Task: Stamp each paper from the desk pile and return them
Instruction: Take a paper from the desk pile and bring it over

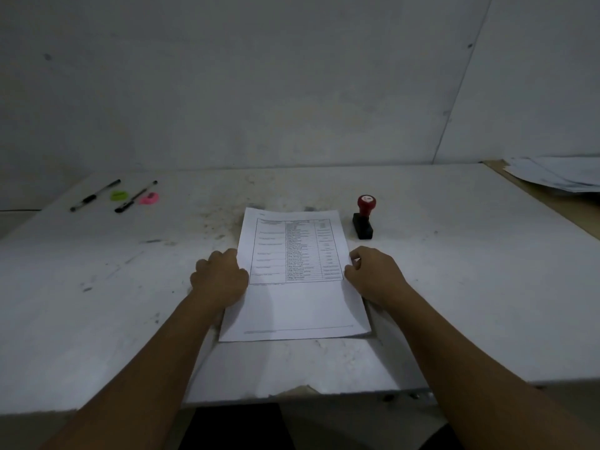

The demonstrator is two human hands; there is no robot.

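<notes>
A stack of white papers [297,306] lies flat in the middle of the desk, its top sheet printed with a table. My left hand [220,277] grips the stack's left edge and my right hand [373,274] grips its right edge, fingers curled on the sheets. A stamp [364,217] with a red round handle and a black base stands upright on the desk just beyond the stack's top right corner, apart from my right hand.
Two black pens [95,195] [135,197] lie at the far left with a green eraser [118,195] and a pink eraser [149,198]. Another pile of loose papers [558,175] rests at the far right on a brown surface. The white desk [470,287] is scuffed, with a chipped front edge.
</notes>
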